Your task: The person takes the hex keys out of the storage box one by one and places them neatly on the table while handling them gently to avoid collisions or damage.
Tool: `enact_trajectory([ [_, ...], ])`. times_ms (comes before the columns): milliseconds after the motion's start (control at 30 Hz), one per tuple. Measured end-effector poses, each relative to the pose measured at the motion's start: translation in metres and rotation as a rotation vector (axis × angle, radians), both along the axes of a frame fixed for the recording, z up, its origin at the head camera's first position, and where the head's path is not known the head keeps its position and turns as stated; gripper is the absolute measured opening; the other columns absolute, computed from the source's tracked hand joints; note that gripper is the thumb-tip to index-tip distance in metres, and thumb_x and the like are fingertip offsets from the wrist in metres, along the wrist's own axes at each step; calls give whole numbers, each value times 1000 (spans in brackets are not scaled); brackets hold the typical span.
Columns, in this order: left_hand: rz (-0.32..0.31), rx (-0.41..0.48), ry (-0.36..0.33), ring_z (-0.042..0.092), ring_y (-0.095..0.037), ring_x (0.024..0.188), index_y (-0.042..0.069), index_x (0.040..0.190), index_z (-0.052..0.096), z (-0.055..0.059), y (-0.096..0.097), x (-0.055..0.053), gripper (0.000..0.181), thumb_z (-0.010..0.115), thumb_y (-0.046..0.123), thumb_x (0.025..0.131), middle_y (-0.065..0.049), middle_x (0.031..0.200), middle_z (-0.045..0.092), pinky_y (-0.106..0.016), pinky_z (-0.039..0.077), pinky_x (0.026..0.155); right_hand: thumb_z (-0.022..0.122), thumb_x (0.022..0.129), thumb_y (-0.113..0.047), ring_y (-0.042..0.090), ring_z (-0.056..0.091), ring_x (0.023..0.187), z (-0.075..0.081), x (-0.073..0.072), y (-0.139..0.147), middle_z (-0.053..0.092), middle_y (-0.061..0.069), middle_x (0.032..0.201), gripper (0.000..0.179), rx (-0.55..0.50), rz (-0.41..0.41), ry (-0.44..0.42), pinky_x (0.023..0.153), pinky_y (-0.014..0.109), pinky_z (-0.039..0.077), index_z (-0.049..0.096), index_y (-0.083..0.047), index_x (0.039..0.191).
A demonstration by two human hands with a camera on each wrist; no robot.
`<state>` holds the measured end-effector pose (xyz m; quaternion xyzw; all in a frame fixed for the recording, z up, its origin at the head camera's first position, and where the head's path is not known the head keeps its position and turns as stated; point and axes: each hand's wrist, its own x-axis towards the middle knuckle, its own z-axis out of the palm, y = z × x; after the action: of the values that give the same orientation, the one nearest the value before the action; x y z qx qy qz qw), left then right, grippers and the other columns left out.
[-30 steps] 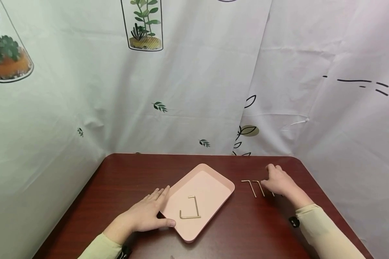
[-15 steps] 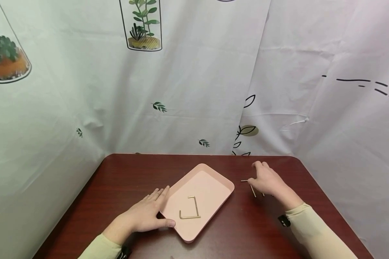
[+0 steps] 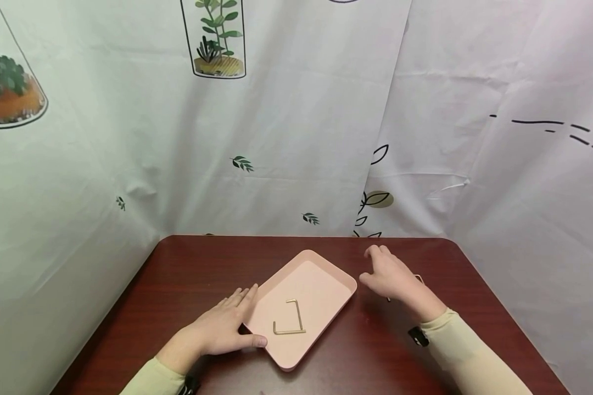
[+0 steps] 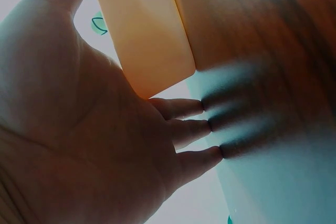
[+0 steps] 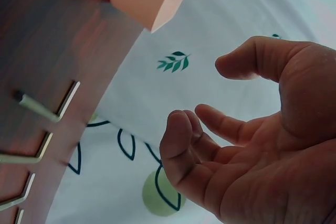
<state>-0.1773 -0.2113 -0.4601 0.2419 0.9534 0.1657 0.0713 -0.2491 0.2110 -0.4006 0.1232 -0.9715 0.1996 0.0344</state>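
Observation:
My left hand [image 3: 219,327] rests against the near left side of a pink tray [image 3: 318,293], fingers straight and spread, thumb over the rim. In the left wrist view, three fingertips meet the table beside the tray wall. Inside the tray lie two brass-coloured hex keys, one [image 3: 298,316] pointing away and the other [image 3: 291,332] crosswise. My right hand [image 3: 391,281] hovers just right of the tray's right corner, fingers loosely bent, thumb apart, nothing between them. Behind it, mostly hidden in the head view, several hex keys [image 5: 43,109] lie in a row on the table.
The dark red wooden table [image 3: 197,263] has rounded far corners. White fabric [image 3: 286,137] printed with plants and leaves hangs around its back and sides.
My right hand has moved left over the row of hex keys, toward the tray's right corner, with nothing picked up. The left hand, tray and keys inside it have stayed put.

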Motion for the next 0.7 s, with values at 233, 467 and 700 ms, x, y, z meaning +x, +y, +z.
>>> enact_trajectory([
  [233,3,3,-6,32,-49,163,-3,175,24,2,1,0,128,70,83,92,-22,180,29,-69,34,127,75,88,-19,31,64,92,1,1,-12,60,13,112,49,-4,26,8,85,52,56,62,0,131],
  [467,5,6,-7,32,-49,163,-3,175,24,2,1,1,128,71,82,92,-22,180,30,-69,34,127,78,89,-19,29,63,88,-1,3,-26,60,12,111,46,-2,40,10,84,51,56,63,-1,129],
  [700,8,10,-9,32,-50,163,-3,175,24,2,1,2,128,71,82,92,-23,180,30,-68,34,127,73,88,-17,28,63,88,-2,8,-42,60,10,110,43,-2,63,20,84,49,57,64,-3,127],
])
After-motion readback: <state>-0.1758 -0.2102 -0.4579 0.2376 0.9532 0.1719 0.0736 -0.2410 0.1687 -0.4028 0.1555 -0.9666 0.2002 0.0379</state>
